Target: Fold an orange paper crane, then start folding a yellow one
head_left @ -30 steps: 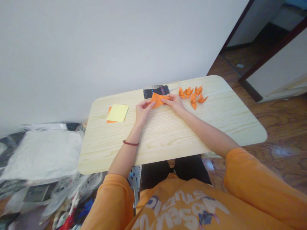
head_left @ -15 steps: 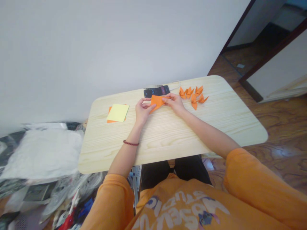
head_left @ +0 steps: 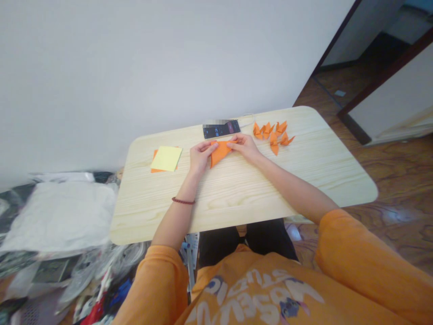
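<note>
Between my hands is a folded piece of orange origami paper [head_left: 220,152], now roughly a triangle with one point toward me. My left hand [head_left: 200,155] pinches its upper left corner, thumb on top. At the upper right corner, my right hand [head_left: 244,146] grips the paper between thumb and fingers. Just beyond the paper lies a phone [head_left: 221,130] with its screen lit. Several folded orange paper cranes [head_left: 274,140] sit to the right of my right hand. Left of my left hand rests a stack of yellow square paper [head_left: 167,158], with orange paper showing beneath.
The light wooden table [head_left: 237,194] has rounded corners and stands against a white wall [head_left: 169,63]. A thin white cable [head_left: 248,121] runs from the phone. Bags and clutter [head_left: 67,216] fill the floor side at left; a doorway is at right.
Both hands have shifted slightly toward me with the orange paper. The paper has turned from a slanted shape to a triangle pointing down, and more of the phone shows.
</note>
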The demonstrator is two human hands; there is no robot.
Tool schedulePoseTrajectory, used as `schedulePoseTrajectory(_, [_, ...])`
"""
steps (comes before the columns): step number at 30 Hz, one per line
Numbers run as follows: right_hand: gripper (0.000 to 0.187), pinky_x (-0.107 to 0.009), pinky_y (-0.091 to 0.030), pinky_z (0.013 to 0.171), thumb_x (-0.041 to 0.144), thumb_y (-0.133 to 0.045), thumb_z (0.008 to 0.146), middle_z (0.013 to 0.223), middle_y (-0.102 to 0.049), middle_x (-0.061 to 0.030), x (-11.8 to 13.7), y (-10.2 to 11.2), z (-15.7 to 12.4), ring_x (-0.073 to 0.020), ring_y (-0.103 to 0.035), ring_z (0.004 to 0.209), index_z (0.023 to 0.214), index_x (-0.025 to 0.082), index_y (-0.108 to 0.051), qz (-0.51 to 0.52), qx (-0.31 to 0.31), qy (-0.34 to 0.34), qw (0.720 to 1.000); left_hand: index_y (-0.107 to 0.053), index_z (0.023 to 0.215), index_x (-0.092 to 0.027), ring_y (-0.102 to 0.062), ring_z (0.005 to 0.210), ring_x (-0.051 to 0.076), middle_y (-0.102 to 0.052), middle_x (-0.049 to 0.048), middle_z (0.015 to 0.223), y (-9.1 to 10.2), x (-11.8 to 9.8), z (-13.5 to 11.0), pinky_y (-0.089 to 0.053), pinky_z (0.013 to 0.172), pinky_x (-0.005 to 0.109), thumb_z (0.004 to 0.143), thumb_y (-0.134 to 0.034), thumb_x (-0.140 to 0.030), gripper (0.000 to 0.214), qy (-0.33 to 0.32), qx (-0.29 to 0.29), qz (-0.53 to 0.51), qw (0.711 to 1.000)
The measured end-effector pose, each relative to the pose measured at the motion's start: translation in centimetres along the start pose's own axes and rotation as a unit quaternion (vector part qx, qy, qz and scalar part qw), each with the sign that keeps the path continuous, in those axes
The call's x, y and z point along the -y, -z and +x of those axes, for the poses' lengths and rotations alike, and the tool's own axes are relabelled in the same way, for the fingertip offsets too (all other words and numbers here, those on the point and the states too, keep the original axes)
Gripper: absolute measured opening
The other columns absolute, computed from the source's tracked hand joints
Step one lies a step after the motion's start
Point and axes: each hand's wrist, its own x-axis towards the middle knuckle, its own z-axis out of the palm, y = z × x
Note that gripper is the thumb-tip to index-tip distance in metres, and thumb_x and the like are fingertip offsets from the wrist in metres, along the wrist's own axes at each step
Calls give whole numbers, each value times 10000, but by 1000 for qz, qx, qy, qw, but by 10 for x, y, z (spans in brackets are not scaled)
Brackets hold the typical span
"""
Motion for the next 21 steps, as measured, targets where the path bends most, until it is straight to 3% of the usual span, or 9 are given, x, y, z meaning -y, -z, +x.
schedulePoseTrajectory(5, [364, -277, -535, 645, 417, -841, 507, 760, -659, 2, -2, 0, 1, -129, -604, 690, 653, 183, -604, 11, -8, 9, 1000, -717, 785, -143, -703, 720, 184, -738, 68, 767, -1, 0, 0, -574, 771, 337, 506, -879, -312, 364, -34, -28, 18, 999])
schedulePoseTrajectory(12, [342, -287, -537, 696, 395, -849, 512, 765, -671, 4, -6, 3, 3, -128, -613, 700, 660, 178, -630, 20, -11, -4, 1000, -724, 854, -171, -690, 657, 172, -722, 29, 678, -3, -3, -3, -591, 722, 332, 544, -846, -241, 340, -79, -43, 35, 995])
schedulePoseTrajectory(21, [361, -274, -546, 693, 386, -867, 481, 834, -688, -8, -4, 4, 3, -127, -622, 729, 647, 178, -624, 48, 2, -21, 999, -708, 944, -162, -705, 675, 180, -730, 38, 694, -3, -4, -4, -590, 751, 337, 550, -840, -223, 420, -81, -36, 42, 995])
